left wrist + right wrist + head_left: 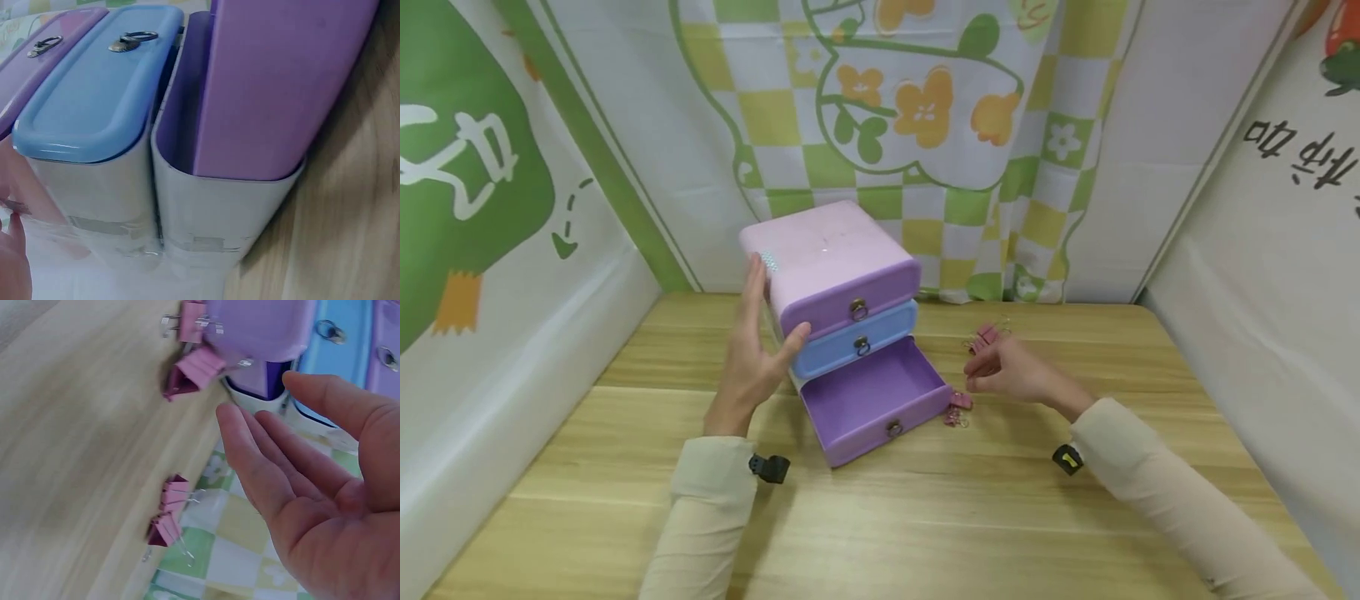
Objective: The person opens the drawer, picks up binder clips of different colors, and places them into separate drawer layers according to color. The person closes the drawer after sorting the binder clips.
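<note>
A three-drawer cabinet (831, 242) with a pink top stands on the table. Its purple bottom drawer (865, 439) is pulled out, and its inside looks bare. The blue middle drawer (827, 350) and purple top drawer (820, 308) are closed. My left hand (748, 362) rests on the cabinet's left side, fingers straight, thumb at the front edge. My right hand (1018, 372) hovers right of the open drawer; in the right wrist view its thumb and fingers are apart with nothing between them. Pink binder clips (958, 404) lie by the drawer's corner, and more clips (987, 336) lie beyond that hand.
The wooden table (955, 525) extends in front of the cabinet and to both sides. A green and yellow checked curtain (925, 212) hangs right behind it. Printed white cloth walls (1262, 275) stand at left and right.
</note>
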{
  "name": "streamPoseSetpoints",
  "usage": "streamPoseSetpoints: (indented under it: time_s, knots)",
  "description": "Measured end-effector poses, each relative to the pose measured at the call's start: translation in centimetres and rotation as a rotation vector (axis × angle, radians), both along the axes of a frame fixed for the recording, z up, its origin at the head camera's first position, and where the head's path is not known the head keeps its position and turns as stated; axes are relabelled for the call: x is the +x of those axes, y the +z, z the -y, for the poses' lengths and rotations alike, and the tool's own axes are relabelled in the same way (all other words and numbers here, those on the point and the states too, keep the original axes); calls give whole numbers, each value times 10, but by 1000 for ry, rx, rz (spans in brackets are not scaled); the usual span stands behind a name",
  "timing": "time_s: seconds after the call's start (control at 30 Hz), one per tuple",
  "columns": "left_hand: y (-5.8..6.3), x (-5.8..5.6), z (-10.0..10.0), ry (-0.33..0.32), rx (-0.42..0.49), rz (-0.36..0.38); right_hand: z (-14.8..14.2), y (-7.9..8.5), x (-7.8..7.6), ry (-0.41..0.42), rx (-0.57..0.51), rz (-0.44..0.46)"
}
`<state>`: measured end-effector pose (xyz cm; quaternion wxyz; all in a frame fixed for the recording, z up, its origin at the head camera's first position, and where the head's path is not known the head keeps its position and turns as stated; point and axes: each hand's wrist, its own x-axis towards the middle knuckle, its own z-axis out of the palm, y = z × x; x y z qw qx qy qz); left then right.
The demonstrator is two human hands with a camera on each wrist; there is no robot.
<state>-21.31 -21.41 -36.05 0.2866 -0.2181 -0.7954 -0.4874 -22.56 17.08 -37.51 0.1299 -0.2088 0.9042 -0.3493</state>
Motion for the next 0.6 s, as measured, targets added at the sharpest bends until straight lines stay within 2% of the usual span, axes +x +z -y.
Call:
streamPoseSetpoints:
  time_s: [0.13, 0.23, 0.5, 0.6]
  knots:
    - [-7, -5, 2, -5, -18, -74, 10, -12, -5, 57, 15, -27]
    - [-20, -17, 10, 9, -43, -117, 20, -15, -7, 82, 39, -34]
    - [-17, -14, 12, 16, -91, -123, 33, -13, -8, 155, 99, -128]
    - [-16, -14, 12, 17, -108, -115, 30, -13, -11, 160, 104, -129]
